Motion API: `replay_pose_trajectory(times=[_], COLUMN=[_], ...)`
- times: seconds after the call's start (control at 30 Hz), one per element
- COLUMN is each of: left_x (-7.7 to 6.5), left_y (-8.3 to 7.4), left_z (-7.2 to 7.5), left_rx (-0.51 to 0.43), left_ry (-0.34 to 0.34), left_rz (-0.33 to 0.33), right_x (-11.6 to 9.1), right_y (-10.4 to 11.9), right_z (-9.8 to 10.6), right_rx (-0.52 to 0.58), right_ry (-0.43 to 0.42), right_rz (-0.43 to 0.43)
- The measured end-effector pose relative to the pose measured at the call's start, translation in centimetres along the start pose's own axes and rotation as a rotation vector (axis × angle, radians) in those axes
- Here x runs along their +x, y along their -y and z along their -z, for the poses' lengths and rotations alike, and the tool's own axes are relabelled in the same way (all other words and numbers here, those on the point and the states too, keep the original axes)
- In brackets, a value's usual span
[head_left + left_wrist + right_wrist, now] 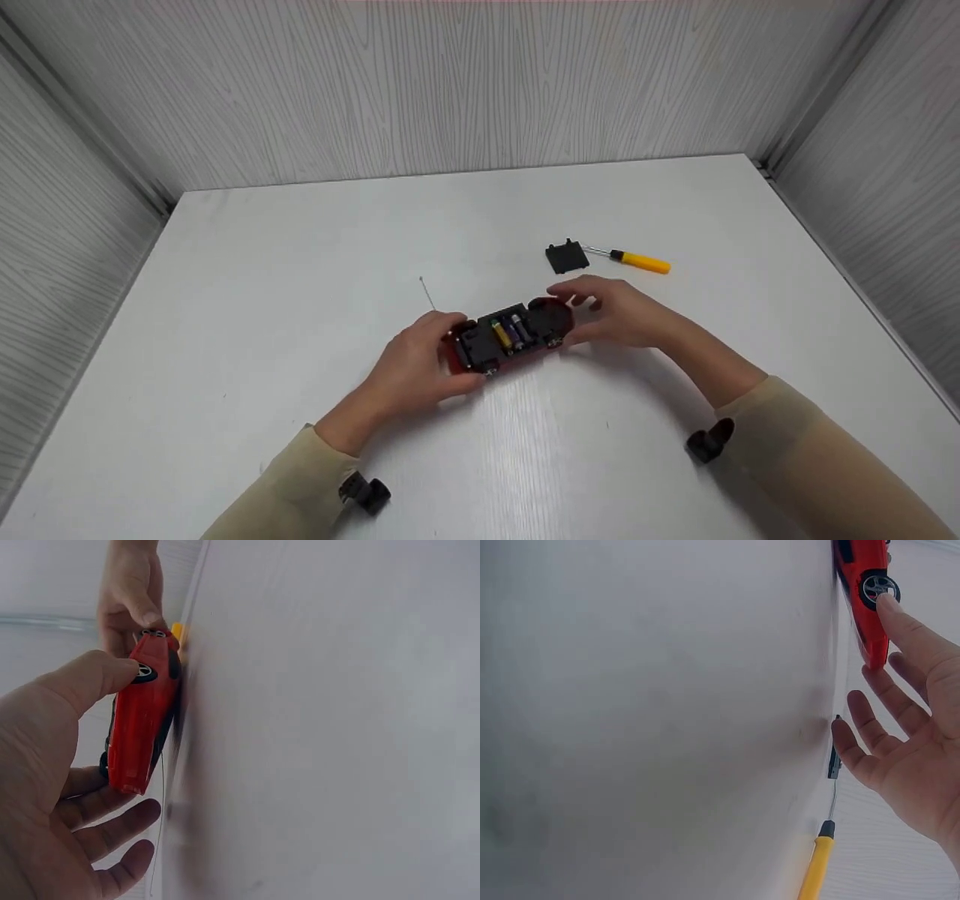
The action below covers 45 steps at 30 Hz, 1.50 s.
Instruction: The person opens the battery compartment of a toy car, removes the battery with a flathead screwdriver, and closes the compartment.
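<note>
Left grip (414,367), right grip (621,312): car (484,347) between.

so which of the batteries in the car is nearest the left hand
The yellow battery, at the left end of the row in the upturned red car. The purplish battery and the greyish battery lie further toward the right hand.

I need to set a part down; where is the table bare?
Bare: the table left of the antenna and left hand; the near middle, between the sleeves. Crowded: the centre, around the car and right hand, with the cover and screwdriver beyond.
</note>
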<state>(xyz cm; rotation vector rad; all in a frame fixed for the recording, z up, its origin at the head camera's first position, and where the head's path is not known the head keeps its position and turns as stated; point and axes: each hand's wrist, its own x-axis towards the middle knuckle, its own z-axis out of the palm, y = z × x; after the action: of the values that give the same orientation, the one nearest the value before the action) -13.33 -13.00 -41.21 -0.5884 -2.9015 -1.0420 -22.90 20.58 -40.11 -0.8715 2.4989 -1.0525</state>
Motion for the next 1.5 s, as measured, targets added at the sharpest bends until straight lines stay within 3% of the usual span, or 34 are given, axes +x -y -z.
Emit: replay_pose_trajectory(times=[0.43,1.0,1.23,1.5], left_x=[0.2,0.1,0.2,0.2], left_y=[1.4,1.8,2.2,2.3], left_z=[0.3,0.1,0.0,-0.2], left_rx=[-0.074,-0.122,-0.125,-0.138], left_ry=[0.034,0.026,0.033,0.036], left_rz=[-0.074,-0.092,-0.081,-0.087], right_x=[-1.2,-1.5,-0.8,0.6], right_y=[0.7,0.6,1.5,3.0], right_z=[-0.9,-1.0,-0.8,-1.9], right_rx=[-0.022,0.000,0.009,-0.002], right_ry=[-0.012,-0.019,-0.040,-0.005], right_rz=[-0.006,0.003,0.062,0.086])
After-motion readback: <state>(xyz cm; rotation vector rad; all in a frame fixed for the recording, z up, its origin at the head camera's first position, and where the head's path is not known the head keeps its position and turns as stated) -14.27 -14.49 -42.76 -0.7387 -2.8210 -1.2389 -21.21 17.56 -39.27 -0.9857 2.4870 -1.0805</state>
